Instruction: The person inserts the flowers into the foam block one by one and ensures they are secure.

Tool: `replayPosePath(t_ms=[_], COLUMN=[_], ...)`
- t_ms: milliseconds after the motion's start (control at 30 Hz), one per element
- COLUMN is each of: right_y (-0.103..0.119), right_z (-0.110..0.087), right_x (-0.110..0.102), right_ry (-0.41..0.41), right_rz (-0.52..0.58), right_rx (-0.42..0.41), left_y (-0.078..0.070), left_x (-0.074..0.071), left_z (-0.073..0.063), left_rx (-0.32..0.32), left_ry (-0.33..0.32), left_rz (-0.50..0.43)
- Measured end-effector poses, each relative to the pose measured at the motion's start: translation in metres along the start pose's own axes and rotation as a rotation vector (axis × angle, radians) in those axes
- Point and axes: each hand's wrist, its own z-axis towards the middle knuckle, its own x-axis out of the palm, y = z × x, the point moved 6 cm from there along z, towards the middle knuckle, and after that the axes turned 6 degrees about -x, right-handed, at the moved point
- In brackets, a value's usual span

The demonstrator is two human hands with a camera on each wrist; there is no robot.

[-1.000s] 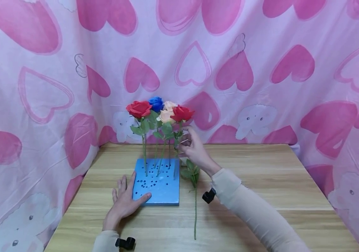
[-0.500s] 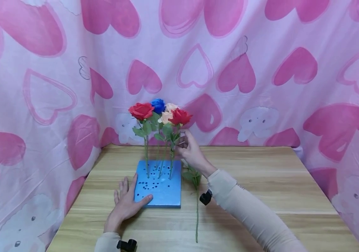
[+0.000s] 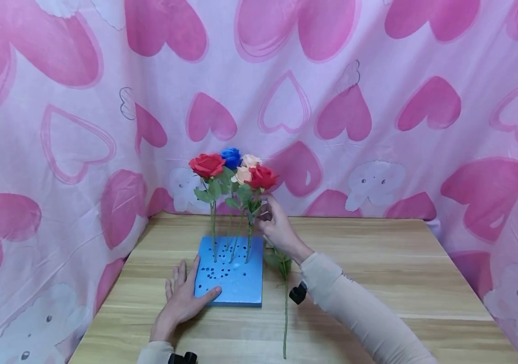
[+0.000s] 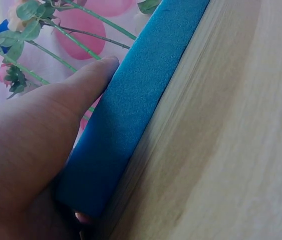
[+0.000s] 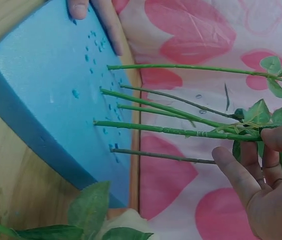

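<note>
My right hand (image 3: 281,230) pinches the stem of a red rose (image 3: 263,177) just below its bloom, thumb and fingers among the leaves. The lower end of that stem (image 5: 155,128) meets the pitted top of a blue foam block (image 3: 240,290). Against the block's left side rests my left hand (image 3: 181,301), its thumb (image 4: 93,75) laid over the top near the front edge and its other fingers extended outside. Another red rose (image 3: 207,165), a blue rose (image 3: 231,157) and two cream roses (image 3: 243,175) stand upright in the block.
On the wooden table (image 3: 377,283), right of the block, lies a loose rose stem (image 3: 285,318) with leaves; its pale bloom (image 5: 128,225) shows in the right wrist view, under my right forearm. A pink heart-patterned curtain (image 3: 249,60) rises behind the table and along both sides.
My right hand has shifted slightly left with the red rose, whose stem end moved from the block's right edge inward to its pitted top. The left hand stays on the block.
</note>
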Motion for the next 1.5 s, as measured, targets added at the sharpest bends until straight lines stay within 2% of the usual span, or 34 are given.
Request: replayPosePath(t_ms=[300,467,767,967,1200,1500], right_y=[-0.004,-0.007,-0.009,-0.009,-0.012,-0.013], right_z=[-0.002,-0.002,-0.007,-0.012,-0.013,-0.019], right_x=[0.006,0.009,0.008,0.005,0.001,-0.006], right_ry=[0.015,0.020,-0.024,-0.066,-0.084,-0.100], right_rz=[-0.001,0.034,0.141,0.119,0.179,0.187], right_rx=[0.016,0.048,0.093,0.106,0.125,0.139], left_y=[-0.002,-0.003,-0.003,-0.002,-0.002,-0.003], left_x=[-0.002,-0.003,-0.004,-0.003,-0.003,-0.003], left_z=[0.001,0.000,0.000,-0.001,0.000,-0.003], left_rx=[0.012,0.014,0.005,0.007,0.002,0.003], left_ry=[-0.016,-0.024,-0.020,-0.013,-0.013,-0.008], left_rz=[0.009,0.000,0.000,-0.007,0.004,0.001])
